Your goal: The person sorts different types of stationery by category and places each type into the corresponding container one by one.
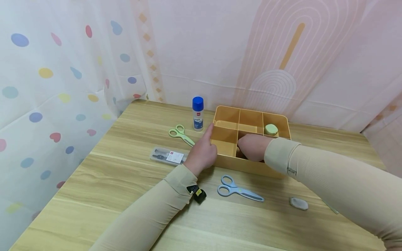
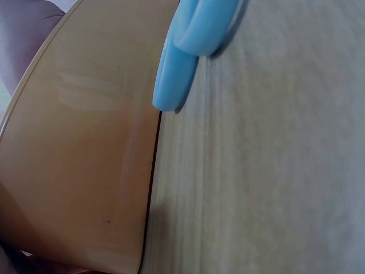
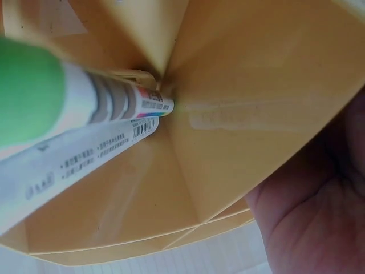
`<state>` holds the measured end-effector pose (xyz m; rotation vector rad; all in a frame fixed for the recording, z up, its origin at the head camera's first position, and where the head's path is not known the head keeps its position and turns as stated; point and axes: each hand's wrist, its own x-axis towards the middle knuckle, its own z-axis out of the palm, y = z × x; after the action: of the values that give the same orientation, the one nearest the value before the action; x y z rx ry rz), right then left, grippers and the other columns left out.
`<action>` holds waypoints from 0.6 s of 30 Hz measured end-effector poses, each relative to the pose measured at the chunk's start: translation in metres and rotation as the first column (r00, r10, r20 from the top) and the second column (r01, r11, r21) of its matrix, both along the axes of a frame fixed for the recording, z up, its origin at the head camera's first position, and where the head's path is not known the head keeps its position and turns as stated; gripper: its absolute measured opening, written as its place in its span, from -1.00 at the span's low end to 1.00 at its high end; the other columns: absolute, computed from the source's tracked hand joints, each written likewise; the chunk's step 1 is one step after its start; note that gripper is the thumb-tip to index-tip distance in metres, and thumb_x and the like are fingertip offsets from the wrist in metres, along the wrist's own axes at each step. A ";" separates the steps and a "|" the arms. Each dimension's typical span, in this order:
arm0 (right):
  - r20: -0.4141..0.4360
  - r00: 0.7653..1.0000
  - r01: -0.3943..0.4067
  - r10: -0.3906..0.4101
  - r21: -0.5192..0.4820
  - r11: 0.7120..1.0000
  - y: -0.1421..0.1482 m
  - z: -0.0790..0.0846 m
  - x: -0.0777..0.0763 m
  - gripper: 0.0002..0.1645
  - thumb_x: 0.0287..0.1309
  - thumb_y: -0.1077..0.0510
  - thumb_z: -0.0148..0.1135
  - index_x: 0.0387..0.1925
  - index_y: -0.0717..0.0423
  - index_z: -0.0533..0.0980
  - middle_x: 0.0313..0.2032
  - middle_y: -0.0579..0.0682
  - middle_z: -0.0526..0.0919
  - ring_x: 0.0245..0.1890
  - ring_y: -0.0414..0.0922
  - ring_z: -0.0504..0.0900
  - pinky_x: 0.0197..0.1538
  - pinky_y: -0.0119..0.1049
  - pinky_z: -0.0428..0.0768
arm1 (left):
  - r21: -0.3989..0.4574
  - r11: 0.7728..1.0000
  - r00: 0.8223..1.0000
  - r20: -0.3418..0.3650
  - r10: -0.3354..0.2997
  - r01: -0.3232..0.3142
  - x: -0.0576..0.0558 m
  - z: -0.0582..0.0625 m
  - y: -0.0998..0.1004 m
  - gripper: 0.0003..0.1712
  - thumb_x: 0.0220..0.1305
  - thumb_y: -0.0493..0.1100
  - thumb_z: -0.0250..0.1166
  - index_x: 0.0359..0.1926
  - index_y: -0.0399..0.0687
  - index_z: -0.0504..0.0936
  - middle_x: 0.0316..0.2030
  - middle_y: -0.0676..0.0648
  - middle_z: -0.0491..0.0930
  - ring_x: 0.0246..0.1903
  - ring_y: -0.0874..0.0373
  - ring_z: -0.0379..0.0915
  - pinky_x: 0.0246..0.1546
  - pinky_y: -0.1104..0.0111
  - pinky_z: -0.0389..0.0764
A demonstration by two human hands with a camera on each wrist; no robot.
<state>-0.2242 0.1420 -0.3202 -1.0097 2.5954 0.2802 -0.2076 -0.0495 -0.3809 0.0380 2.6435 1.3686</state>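
An orange-yellow organizer box (image 1: 251,167) with several compartments stands on the table. My left hand (image 1: 202,155) touches its left side near the front corner, index finger straight along the wall. My right hand (image 1: 253,147) reaches down into the front middle compartment, its fingertips hidden. In the right wrist view, part of the right palm shows beside the box wall. There, a green-capped marker (image 3: 108,97) and a white printed item with a barcode (image 3: 80,160) lean inside a compartment. A light green rounded object (image 1: 271,129) sits in the back right compartment.
Blue scissors (image 1: 238,190) lie before the box, a small grey object (image 1: 299,203) to their right. Left of the box are green scissors (image 1: 181,134), an upright blue-capped glue bottle (image 1: 198,115) and a clear plastic case (image 1: 168,156) holding a compass. A patterned curtain (image 1: 201,52) hangs behind.
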 end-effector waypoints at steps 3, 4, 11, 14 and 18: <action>0.011 1.000 0.029 -0.029 -0.017 0.999 0.001 -0.001 -0.002 -0.88 0.26 0.37 0.19 -0.35 0.12 0.54 -0.40 0.01 0.64 -0.39 -0.08 0.54 -0.09 -0.13 0.71 | -0.002 1.000 1.000 -0.004 0.001 -0.001 0.000 0.000 0.000 -0.11 0.49 -0.28 -0.07 0.72 0.29 -0.11 0.68 0.05 0.07 0.59 -0.09 0.16 0.58 -0.09 0.23; 0.016 0.999 0.045 -0.044 -0.026 0.999 0.002 -0.001 -0.003 -0.88 0.26 0.37 0.18 -0.35 0.12 0.54 -0.39 0.01 0.63 -0.38 -0.07 0.54 -0.07 -0.12 0.71 | -0.002 1.000 1.000 -0.006 0.001 -0.001 0.000 0.000 -0.001 -0.11 0.49 -0.27 -0.07 0.72 0.29 -0.11 0.68 0.05 0.07 0.59 -0.09 0.16 0.58 -0.09 0.23; 0.017 0.995 0.097 -0.096 -0.089 0.991 0.009 0.014 -0.005 -0.95 0.33 0.34 0.19 -0.26 0.17 0.55 -0.39 -0.01 0.62 -0.38 -0.07 0.56 -0.12 -0.15 0.71 | -0.001 1.000 1.000 -0.013 -0.003 0.003 0.000 -0.002 -0.002 -0.11 0.49 -0.27 -0.08 0.72 0.28 -0.11 0.67 0.03 0.09 0.59 -0.09 0.16 0.58 -0.09 0.23; 0.030 0.989 0.145 -0.142 -0.137 0.980 0.012 0.029 -0.001 -0.85 0.27 0.38 0.18 -0.16 0.21 0.60 -0.30 0.02 0.69 -0.31 -0.06 0.62 -0.07 -0.14 0.72 | -0.005 1.000 1.000 -0.019 -0.007 0.007 -0.001 -0.003 -0.003 -0.12 0.49 -0.27 -0.08 0.72 0.28 -0.11 0.67 0.01 0.10 0.58 -0.09 0.18 0.57 -0.09 0.25; 0.015 0.987 0.162 -0.162 -0.199 0.967 0.021 0.045 0.006 -0.75 0.25 0.36 0.26 -0.03 0.26 0.62 -0.09 0.13 0.76 -0.15 0.00 0.72 0.06 -0.04 0.74 | -0.006 1.000 1.000 -0.021 -0.009 0.009 -0.001 -0.003 -0.005 -0.11 0.49 -0.26 -0.08 0.72 0.28 -0.11 0.66 -0.01 0.12 0.57 -0.10 0.20 0.56 -0.10 0.27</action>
<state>-0.2184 0.1628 -0.2749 -0.8520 2.7289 -0.0217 -0.2086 -0.0541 -0.3836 0.0637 2.6616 1.3646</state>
